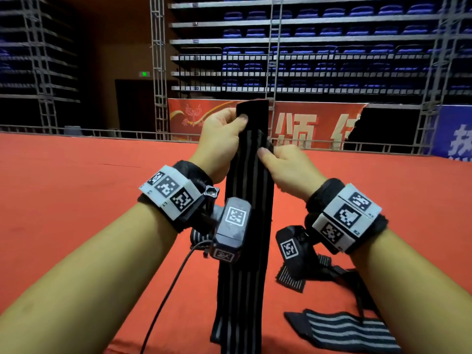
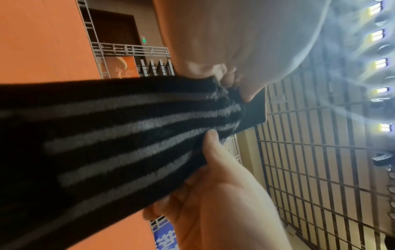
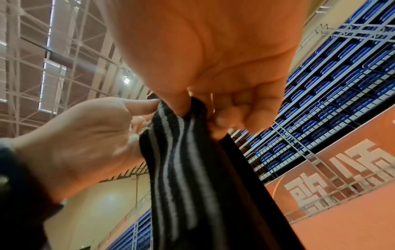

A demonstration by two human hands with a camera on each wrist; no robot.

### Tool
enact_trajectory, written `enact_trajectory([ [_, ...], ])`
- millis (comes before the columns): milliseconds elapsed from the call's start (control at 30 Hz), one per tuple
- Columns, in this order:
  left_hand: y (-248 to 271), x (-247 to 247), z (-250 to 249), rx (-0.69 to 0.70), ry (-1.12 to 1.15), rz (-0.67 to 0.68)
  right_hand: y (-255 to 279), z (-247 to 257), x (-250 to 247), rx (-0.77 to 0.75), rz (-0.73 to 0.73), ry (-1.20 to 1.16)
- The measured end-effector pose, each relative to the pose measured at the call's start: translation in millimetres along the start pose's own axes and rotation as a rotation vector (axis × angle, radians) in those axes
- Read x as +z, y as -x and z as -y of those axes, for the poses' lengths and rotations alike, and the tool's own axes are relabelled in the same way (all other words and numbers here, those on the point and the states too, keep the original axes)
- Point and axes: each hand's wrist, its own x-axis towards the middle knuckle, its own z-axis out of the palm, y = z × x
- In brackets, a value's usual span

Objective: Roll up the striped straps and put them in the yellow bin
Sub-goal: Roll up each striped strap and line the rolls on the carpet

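Striped strap [image 1: 245, 213] hangs — both hands pinch top edge.

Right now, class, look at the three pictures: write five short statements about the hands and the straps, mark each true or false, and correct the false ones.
1. Both hands hold the same striped strap. True.
2. The left hand pinches the strap lower down than the right hand. False: the left hand pinches nearer the top end.
3. The held strap is already rolled up tight. False: it hangs long and unrolled.
4. More striped straps lie on the red floor. True.
5. A yellow bin stands beside the straps. False: no bin shows in any view.
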Motion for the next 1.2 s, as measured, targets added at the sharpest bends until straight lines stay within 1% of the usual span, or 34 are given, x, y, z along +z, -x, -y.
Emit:
enact_trajectory([
  [67, 0, 3, 1, 0.005, 0.008, 0.017, 3, -1, 0, 0.029, 0.029, -0.019],
  [100, 0, 4, 2, 0.012, 0.007, 0.027, 4, -4, 0, 0.020, -0.011, 0.027],
  [167, 0, 4, 2, 0.026, 0.008, 0.051, 5, -11, -1, 0.000, -0.184, 0.110],
  [200, 1, 4, 1, 0.026, 0.009, 0.069, 6, -11, -1, -0.013, -0.228, 0.073],
  [233, 2, 5, 0, 0.022, 0.011, 0.089, 6, -12, -2, -0.048, -0.208, -0.047],
  [300, 3, 7, -1, 0.025, -0.005, 0.112, 4, -11, -2, -0.134, -0.053, -0.385],
  [333, 3, 8, -1, 0.038, -0.024, 0.111, 4, -10, -3, -0.163, -0.014, -0.481],
  [367, 3, 10, -1, 0.066, -0.064, 0.105, 2, -10, -3, -0.180, -0.004, -0.532],
  [433, 5, 10, 4, 0.126, -0.206, 0.088, 0, -8, -2, -0.170, -0.028, -0.563],
  [467, 7, 10, 8, 0.129, -0.276, 0.090, -1, -7, -2, -0.150, -0.045, -0.581],
  [500, 11, 8, 13, 0.108, -0.321, 0.105, -2, -8, -1, -0.119, -0.059, -0.626],
  [567, 19, 6, 25, 0.050, -0.342, 0.201, -4, -7, -3, -0.049, -0.106, -0.712],
  [600, 24, 6, 31, 0.049, -0.351, 0.246, -5, -7, -5, -0.028, -0.130, -0.722],
  [667, 27, 5, 42, 0.088, -0.370, 0.271, -6, -7, -8, -0.016, -0.135, -0.724],
  [733, 28, 8, 49, 0.116, -0.349, 0.251, -6, -5, -11, -0.060, -0.125, -0.700],
  [833, 31, 10, 63, 0.081, -0.260, 0.259, -12, -2, -17, -0.134, -0.208, -0.592],
  [867, 33, 9, 70, 0.047, -0.252, 0.279, -14, -1, -20, -0.138, -0.242, -0.595],
  [933, 40, 2, 90, -0.083, -0.285, 0.370, -21, 0, -28, -0.127, -0.283, -0.623],
  [1033, 49, -10, 114, -0.328, -0.422, 0.571, -29, -4, -31, -0.125, -0.273, -0.562],
  [1067, 50, -13, 114, -0.375, -0.432, 0.607, -28, -6, -30, -0.134, -0.265, -0.522],
  [1100, 48, -14, 110, -0.372, -0.400, 0.604, -27, -10, -27, -0.142, -0.261, -0.478],
  [1133, 45, -14, 101, -0.339, -0.336, 0.560, -24, -15, -23, -0.143, -0.252, -0.444],
  [1200, 32, -11, 80, -0.266, -0.229, 0.377, -18, -26, -11, -0.127, -0.199, -0.421],
])
